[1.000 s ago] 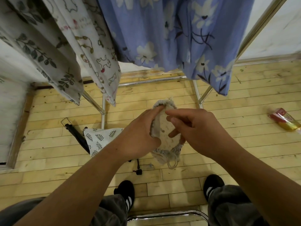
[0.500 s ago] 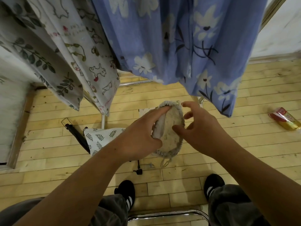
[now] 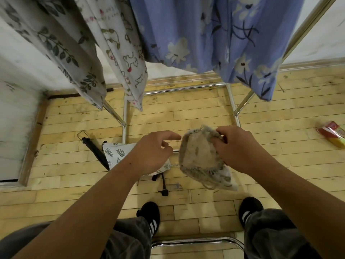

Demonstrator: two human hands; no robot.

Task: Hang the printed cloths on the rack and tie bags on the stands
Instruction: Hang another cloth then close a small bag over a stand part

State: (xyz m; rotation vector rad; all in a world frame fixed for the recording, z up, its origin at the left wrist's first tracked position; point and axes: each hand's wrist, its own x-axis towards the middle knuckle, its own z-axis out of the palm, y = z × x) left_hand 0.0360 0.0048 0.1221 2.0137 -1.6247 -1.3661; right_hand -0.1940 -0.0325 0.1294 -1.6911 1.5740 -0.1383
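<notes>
My right hand grips the top edge of a small beige drawstring bag, which hangs in front of me with its strings dangling below. My left hand hovers just left of the bag with fingers loosely curled, holding nothing. Three printed cloths hang on the metal rack: a leaf-print cloth, a white animal-print cloth and a blue floral cloth. A second leaf-print bag lies on the floor, partly hidden by my left hand.
A black folded umbrella lies on the wooden floor beside the rack's left leg. A red and yellow packet lies at the far right. A chrome bar runs between my black shoes. White walls close the left and back.
My left hand has let go of the beige bag and drawn to the left. The right hand now holds the bag alone, shifted to the right and hanging lower.
</notes>
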